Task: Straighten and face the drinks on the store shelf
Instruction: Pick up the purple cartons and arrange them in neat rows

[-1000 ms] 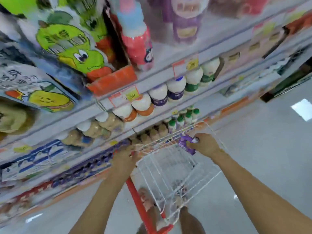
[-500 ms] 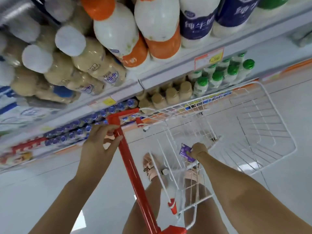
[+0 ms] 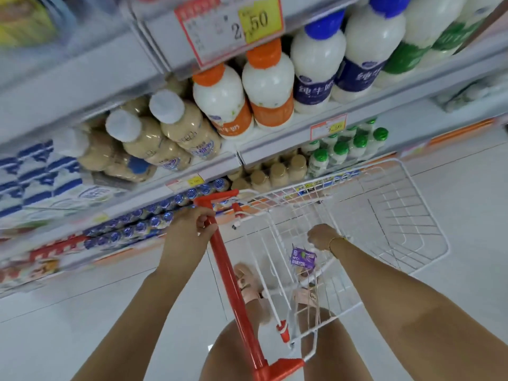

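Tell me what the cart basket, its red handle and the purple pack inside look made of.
Cart basket: white-coated metal wire, judging by the thin welded grid. Red handle: smooth glossy tube, plastic or painted metal. Purple pack: likely printed carton or foil; too blurred to settle.

Bright, even overhead store lighting with few shadows. Faint glare on the pale floor [image 3: 41, 339]. Wide-angle distortion bends the shelves [image 3: 412, 105]. Left edge smeared by blur; centre bottles [image 3: 269, 86] fairly sharp.

A pale, glossy tiled floor [image 3: 60, 334] lies under soft, even light.
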Tool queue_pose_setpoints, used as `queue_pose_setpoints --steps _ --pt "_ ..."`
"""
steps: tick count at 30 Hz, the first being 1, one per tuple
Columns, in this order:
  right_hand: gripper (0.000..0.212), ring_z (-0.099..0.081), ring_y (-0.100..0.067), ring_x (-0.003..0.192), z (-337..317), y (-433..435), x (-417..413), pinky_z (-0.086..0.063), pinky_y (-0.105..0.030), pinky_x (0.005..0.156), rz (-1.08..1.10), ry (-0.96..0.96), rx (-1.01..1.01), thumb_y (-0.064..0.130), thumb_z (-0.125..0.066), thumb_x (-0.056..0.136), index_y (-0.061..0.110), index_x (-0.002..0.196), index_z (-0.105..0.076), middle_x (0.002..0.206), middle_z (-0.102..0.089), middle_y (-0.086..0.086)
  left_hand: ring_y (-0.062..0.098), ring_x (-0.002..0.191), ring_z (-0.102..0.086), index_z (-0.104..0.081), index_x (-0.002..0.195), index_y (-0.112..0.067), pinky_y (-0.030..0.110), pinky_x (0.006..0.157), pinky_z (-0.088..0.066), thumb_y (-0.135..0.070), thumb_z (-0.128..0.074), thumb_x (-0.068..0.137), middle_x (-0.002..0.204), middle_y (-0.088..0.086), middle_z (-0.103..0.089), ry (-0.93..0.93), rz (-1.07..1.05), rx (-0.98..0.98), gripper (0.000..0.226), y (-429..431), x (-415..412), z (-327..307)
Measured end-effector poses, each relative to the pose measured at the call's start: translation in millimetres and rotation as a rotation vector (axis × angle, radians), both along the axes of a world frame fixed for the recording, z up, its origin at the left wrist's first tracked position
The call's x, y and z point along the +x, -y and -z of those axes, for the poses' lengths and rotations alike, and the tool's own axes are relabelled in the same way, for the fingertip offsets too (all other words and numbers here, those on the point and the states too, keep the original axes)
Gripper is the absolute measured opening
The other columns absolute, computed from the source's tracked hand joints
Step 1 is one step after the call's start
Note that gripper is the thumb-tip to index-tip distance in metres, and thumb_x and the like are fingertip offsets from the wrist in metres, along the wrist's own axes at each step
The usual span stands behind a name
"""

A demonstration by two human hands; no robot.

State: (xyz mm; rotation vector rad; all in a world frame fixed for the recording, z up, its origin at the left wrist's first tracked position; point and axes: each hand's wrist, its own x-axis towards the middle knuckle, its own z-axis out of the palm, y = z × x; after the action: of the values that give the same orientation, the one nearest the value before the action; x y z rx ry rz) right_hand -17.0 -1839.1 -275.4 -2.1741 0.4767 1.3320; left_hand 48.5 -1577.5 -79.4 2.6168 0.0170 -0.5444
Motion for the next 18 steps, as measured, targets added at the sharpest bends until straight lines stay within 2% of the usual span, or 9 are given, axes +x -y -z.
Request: queue_pose_setpoints --steps 2,4,5,7,8,9,11,14,18 --pt "0.032 -0.056 -0.031 0.115 -44 6 18 -0.046 -0.035 0.096 0.119 0.049 0.049 0.011 -0.046 0.095 -0.001 0.122 -0.059 0.125 -0.059 -0.017 0.012 0.089 -0.059 -0.065 0.107 -0.017 0.016 0.075 -0.038 -0.011 -0.065 0.086 0.093 -0.004 -0.056 -0.086 0.04 0.057 0.021 4 6 -13" --pt "0.025 -0.061 -0.031 0.098 -99 6 31 -0.05 -0.032 0.08 0.187 0.193 0.061 0.017 -0.05 0.094 -0.004 0.098 -0.064 0.103 -0.063 -0.02 0.012 0.096 -0.058 -0.062 0.116 -0.015 0.015 0.077 -0.035 -0.015 -0.061 0.089 0.099 -0.004 -0.059 -0.142 0.064 0.06 0.027 8 8 -33" --pt "0.025 -0.059 -0.028 0.088 -132 5 37 -0.046 -0.029 0.07 0.202 0.262 0.072 0.021 -0.052 0.093 -0.001 0.083 -0.06 0.088 -0.061 -0.017 0.012 0.097 -0.058 -0.06 0.119 -0.014 0.015 0.078 -0.035 -0.017 -0.059 0.091 0.102 -0.003 -0.061 -0.151 0.05 0.032 0.029 10 7 -46" --pt "0.032 -0.051 -0.022 0.074 -198 -1 44 -0.036 -0.027 0.061 0.211 0.4 0.107 0.029 -0.056 0.092 0.01 0.068 -0.049 0.071 -0.052 -0.006 0.01 0.088 -0.059 -0.063 0.115 -0.013 0.016 0.076 -0.037 -0.02 -0.057 0.093 0.096 -0.004 -0.063 -0.111 -0.004 -0.081 0.023 16 0 -78" --pt "0.035 -0.048 -0.02 0.07 -232 -5 46 -0.034 -0.026 0.057 0.202 0.487 0.127 0.03 -0.058 0.091 0.012 0.064 -0.045 0.067 -0.049 -0.003 0.008 0.078 -0.059 -0.066 0.104 -0.015 0.019 0.072 -0.039 -0.023 -0.056 0.094 0.087 -0.006 -0.064 -0.06 -0.026 -0.139 0.016 18 -4 -96" --pt "0.036 -0.047 -0.018 0.066 -267 -9 47 -0.032 -0.023 0.053 0.185 0.571 0.153 0.029 -0.06 0.09 0.013 0.062 -0.044 0.064 -0.047 -0.002 0.008 0.068 -0.057 -0.067 0.089 -0.018 0.023 0.066 -0.04 -0.026 -0.056 0.094 0.075 -0.006 -0.063 0.002 -0.038 -0.195 0.014 21 -9 -116" --pt "0.036 -0.044 -0.014 0.06 -337 -18 46 -0.03 -0.017 0.049 0.151 0.758 0.198 0.03 -0.063 0.089 0.014 0.062 -0.044 0.06 -0.045 0.002 0.011 0.053 -0.05 -0.057 0.067 -0.021 0.029 0.056 -0.038 -0.032 -0.054 0.094 0.058 0.001 -0.056 0.125 -0.034 -0.266 0.029 24 -17 -158" --pt "0.03 -0.046 -0.007 0.057 -441 -32 41 -0.036 -0.018 0.054 0.055 1.051 0.275 0.032 -0.063 0.088 0.02 0.066 -0.048 0.061 -0.052 0.005 0.01 0.049 -0.044 -0.051 0.061 -0.022 0.021 0.048 -0.028 -0.039 -0.051 0.093 0.051 -0.003 -0.045 0.312 0.018 -0.35 0.036 21 -24 -230" --pt "0.016 -0.055 -0.009 0.067 -551 -51 36 -0.043 -0.021 0.06 -0.039 1.321 0.371 0.027 -0.065 0.088 0.017 0.078 -0.057 0.072 -0.06 0.005 0.006 0.051 -0.044 -0.044 0.056 -0.028 0.017 0.047 -0.028 -0.047 -0.051 0.089 0.051 -0.008 -0.045 0.611 0.104 -0.434 0.038 5 -18 -329"
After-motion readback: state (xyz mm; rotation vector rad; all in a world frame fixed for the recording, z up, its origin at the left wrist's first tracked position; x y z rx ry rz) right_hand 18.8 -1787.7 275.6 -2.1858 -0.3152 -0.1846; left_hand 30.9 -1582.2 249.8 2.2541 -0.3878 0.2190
